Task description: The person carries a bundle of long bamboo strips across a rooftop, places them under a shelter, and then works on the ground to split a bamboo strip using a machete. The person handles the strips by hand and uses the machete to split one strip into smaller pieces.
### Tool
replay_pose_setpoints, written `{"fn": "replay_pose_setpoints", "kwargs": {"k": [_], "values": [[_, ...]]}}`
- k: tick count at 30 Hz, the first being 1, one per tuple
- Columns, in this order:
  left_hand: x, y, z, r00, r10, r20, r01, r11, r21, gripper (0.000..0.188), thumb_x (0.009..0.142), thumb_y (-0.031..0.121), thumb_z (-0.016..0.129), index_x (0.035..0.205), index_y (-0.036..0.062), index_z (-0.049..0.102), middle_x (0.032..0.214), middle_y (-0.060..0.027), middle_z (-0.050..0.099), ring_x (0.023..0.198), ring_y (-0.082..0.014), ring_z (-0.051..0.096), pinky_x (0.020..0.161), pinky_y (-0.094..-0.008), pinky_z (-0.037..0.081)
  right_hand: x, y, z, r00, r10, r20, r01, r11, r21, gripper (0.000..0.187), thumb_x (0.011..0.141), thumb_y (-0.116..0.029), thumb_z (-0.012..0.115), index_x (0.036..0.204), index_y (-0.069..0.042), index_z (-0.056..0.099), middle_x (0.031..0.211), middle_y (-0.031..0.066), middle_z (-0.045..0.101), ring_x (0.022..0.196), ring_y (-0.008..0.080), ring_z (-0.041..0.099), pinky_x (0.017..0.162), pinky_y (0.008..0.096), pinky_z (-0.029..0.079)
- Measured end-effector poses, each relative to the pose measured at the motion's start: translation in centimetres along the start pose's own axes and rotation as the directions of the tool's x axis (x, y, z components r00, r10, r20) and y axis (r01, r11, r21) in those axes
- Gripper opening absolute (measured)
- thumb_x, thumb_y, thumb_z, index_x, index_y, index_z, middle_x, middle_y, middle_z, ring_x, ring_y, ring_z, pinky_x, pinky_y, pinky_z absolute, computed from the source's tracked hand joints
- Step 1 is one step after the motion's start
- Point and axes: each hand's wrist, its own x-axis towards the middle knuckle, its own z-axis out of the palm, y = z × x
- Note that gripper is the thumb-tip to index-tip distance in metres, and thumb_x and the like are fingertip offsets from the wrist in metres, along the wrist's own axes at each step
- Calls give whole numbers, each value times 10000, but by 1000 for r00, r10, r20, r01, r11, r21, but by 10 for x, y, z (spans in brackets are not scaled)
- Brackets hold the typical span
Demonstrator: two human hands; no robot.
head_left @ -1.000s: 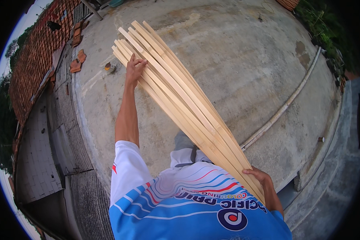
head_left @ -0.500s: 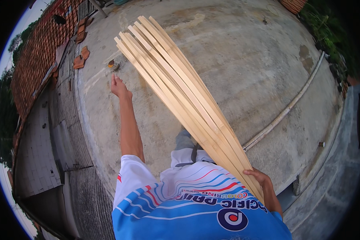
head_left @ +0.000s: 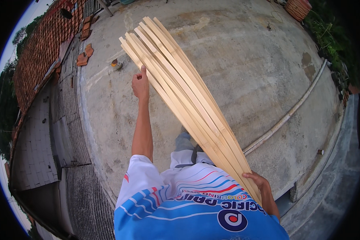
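Here, wooden slats (head_left: pixel 184 100) fanning forward, right grip (head_left: pixel 257 183) holding their near ends, left hand (head_left: pixel 141 83) alongside

The floor is a bare, stained concrete roof slab (head_left: pixel 236 68) under flat daylight. A pale pipe (head_left: pixel 292 112) runs diagonally across its right side toward the far right. To the left lie a red tiled roof (head_left: pixel 44 52) and a grey corrugated roof (head_left: pixel 68 132) below. Loose tile pieces (head_left: pixel 84 56) sit at the far left edge. Greenery (head_left: pixel 328 40), possibly shrubs, borders the far right.
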Motion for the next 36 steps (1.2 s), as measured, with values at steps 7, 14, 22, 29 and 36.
{"fn": "replay_pose_setpoints", "kwargs": {"k": [7, 14, 22, 29, 36], "values": [[5, 2, 6, 993, 116, 12, -116, 978, 170, 446, 921, 508, 574, 865, 79, 684, 834, -124, 693, 843, -335, 655, 807, -453, 474, 3, 3, -8, 1000, 6, 9, -6, 1000, -28, 885, 795, -393, 741, 1492, 2, 366, 1367, 216, 552, 1216, 302, 571, 1021, 371, 455], [4, -6, 2, 854, 517, 48, -462, 714, 526, 299, 993, 324, 528, 840, 92, 637, 816, -118, 686, 785, -341, 639, 873, -464, 395, 5, 7, -12, 1000, 8, 5, -8, 999, -31, 897, 798, -392, 739, 1501, 4, 344, 1376, 217, 541, 1228, 305, 560, 1035, 373, 444], [-9, -84, 11, 945, 315, -87, -264, 892, 367, 307, 993, 300, 519, 808, 64, 586, 785, -168, 656, 772, -361, 626, 743, -489, 419, 1, -2, -7, 1000, 0, 13, 0, 1000, 3, 880, 801, -387, 737, 1492, 6, 360, 1362, 220, 553, 1223, 309, 565, 1029, 373, 448], [-4, -158, 31, 969, -187, 160, 237, 883, -405, 353, 1022, 338, 476, 1000, 6, 593, 877, -151, 676, 749, -336, 643, 736, -526, 523, 2, 1, -12, 999, 53, -9, -52, 996, 74, 854, 807, -375, 743, 1483, 1, 381, 1348, 209, 566, 1197, 300, 579, 1018, 377, 453], [-46, -58, 27, 763, -285, 581, 646, 382, -661, 893, 922, 728, 437, 1428, -6, 375, 1396, -241, 450, 1243, -386, 497, 1077, -500, 405, 9, 13, -22, 998, 49, 28, -52, 993, 106, 838, 821, -379, 734, 1487, -10, 381, 1343, 194, 566, 1211, 286, 565, 1035, 373, 437]]}}
